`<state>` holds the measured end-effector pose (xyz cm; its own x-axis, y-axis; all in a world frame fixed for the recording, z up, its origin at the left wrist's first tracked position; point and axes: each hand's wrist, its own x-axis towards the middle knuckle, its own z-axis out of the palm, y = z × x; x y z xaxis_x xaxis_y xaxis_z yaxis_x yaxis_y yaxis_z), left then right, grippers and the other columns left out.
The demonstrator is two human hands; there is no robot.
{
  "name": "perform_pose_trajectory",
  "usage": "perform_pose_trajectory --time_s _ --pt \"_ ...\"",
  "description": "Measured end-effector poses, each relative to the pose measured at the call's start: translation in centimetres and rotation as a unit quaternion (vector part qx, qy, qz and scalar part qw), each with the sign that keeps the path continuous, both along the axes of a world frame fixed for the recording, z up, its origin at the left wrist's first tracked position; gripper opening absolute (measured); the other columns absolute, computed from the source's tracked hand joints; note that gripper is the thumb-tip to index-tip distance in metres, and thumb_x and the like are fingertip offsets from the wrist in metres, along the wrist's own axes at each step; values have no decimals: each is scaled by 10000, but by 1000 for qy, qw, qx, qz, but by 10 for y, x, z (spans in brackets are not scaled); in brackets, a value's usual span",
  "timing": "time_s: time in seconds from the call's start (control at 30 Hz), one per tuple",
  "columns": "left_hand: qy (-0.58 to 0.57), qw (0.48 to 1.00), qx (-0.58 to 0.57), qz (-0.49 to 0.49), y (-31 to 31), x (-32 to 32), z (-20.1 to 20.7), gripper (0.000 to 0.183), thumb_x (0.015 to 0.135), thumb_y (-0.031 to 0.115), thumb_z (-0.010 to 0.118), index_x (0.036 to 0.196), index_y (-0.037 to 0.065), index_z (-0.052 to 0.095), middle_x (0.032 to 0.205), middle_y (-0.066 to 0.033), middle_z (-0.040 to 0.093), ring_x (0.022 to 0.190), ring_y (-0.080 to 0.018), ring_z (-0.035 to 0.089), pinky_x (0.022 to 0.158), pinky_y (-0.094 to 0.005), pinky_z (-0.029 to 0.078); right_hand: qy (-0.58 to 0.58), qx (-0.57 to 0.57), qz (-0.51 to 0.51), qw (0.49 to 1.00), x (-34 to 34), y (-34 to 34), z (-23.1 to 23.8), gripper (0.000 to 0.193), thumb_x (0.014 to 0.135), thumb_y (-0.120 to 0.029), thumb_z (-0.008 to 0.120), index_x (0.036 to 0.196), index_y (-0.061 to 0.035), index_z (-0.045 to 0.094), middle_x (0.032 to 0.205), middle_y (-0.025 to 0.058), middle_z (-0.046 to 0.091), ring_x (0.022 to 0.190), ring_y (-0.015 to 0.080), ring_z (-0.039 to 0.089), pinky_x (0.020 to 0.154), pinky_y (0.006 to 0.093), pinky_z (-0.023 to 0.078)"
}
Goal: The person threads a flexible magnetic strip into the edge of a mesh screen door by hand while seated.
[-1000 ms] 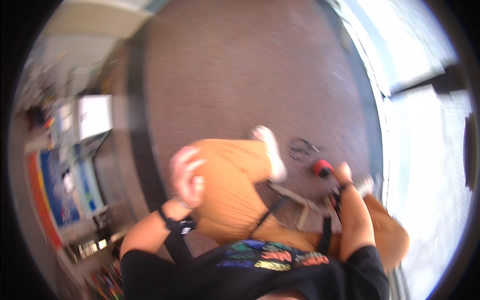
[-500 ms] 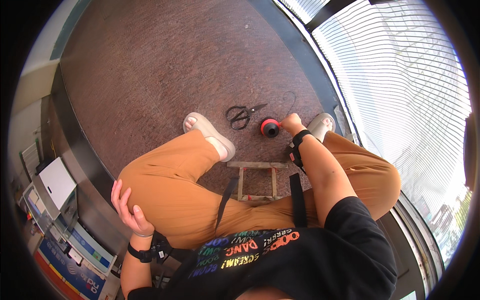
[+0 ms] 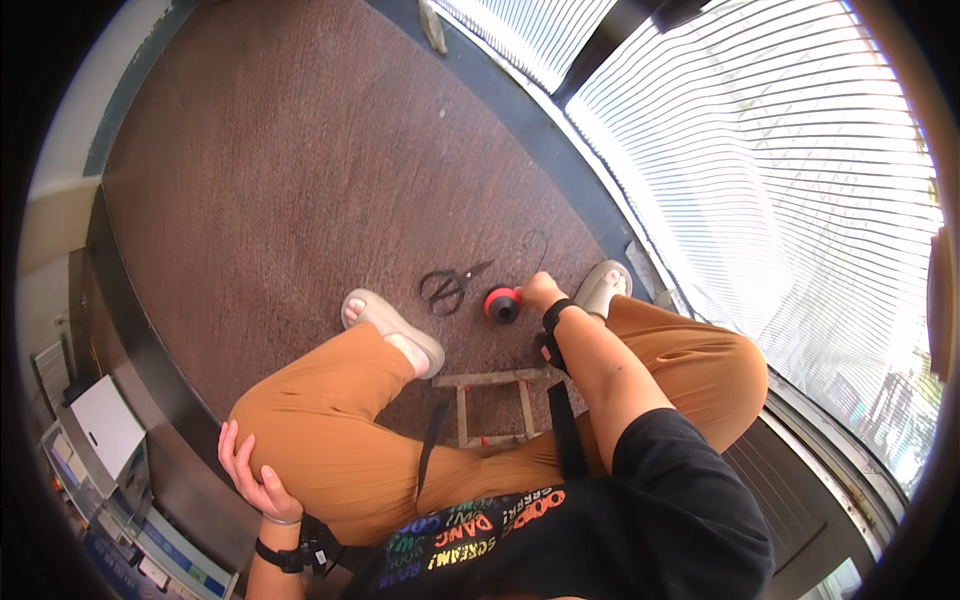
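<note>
Close to the floor between my feet, my right hand (image 3: pixel 543 292) is closed on the red side part of a round black-and-red thing (image 3: pixel 502 305) with a dark centre; I cannot tell its exact kind. A thin dark cord (image 3: pixel 546 248) curls on the floor just beyond my fist. To the left of the round thing lies a pair of black-handled scissors (image 3: pixel 464 281), blades pointing to the upper right. My left hand (image 3: pixel 262 484) rests on my left knee, holding nothing, fingers stretched and a little apart.
A small wooden frame (image 3: pixel 490 379) stands between my legs. The reddish-brown floor (image 3: pixel 300 180) stretches ahead to a dark border and a bright ribbed panel (image 3: pixel 720 170) on the right. Furniture with a white board (image 3: pixel 103 425) stands at the left.
The whole view has shifted, so floor, scissors and round thing appear lower and further left. My right hand keeps its grip on the round thing; my left hand stays on the knee.
</note>
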<state>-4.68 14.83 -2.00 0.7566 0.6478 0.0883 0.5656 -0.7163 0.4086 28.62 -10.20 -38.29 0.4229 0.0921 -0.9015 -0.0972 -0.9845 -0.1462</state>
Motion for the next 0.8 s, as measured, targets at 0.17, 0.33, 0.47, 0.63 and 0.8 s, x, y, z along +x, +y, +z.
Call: perform_pose_trajectory --time_s 0.17,0.33,0.47,0.63,0.8 --pt "-6 1000 6 -20 1 6 2 397 857 271 409 1069 -37 540 1278 -230 468 1217 -407 402 1028 -514 289 -251 106 -49 961 65 19 28 336 787 -295 658 947 -1 643 1051 231 599 1041 393 538 890 402 458" --pt "-12 999 18 -43 2 14 6 373 861 256 420 1067 -30 542 1250 -226 485 1186 -407 422 1007 -512 305 -616 306 7 726 175 73 168 193 784 -114 630 961 -49 593 998 148 544 961 330 539 817 400 445" --pt "-16 998 29 -55 2 22 11 356 848 238 432 1061 -25 541 1237 -218 497 1173 -408 430 1006 -505 306 -741 293 223 561 230 97 310 154 787 -88 571 937 -61 597 1003 99 552 1021 263 512 896 392 387" --pt "-31 998 27 -52 -1 27 15 340 840 229 430 1038 -25 541 1234 -210 505 1179 -400 428 1015 -494 299 -705 -75 447 545 269 109 396 226 855 -150 497 1009 -65 637 1101 55 560 1166 217 441 1123 490 161" --pt "-30 998 24 -52 -1 26 15 349 819 229 450 1036 -25 551 1225 -227 498 1157 -424 435 995 -519 308 -634 -235 503 538 284 118 426 279 862 -210 534 1090 -100 651 1200 43 538 1238 252 392 1106 510 150"
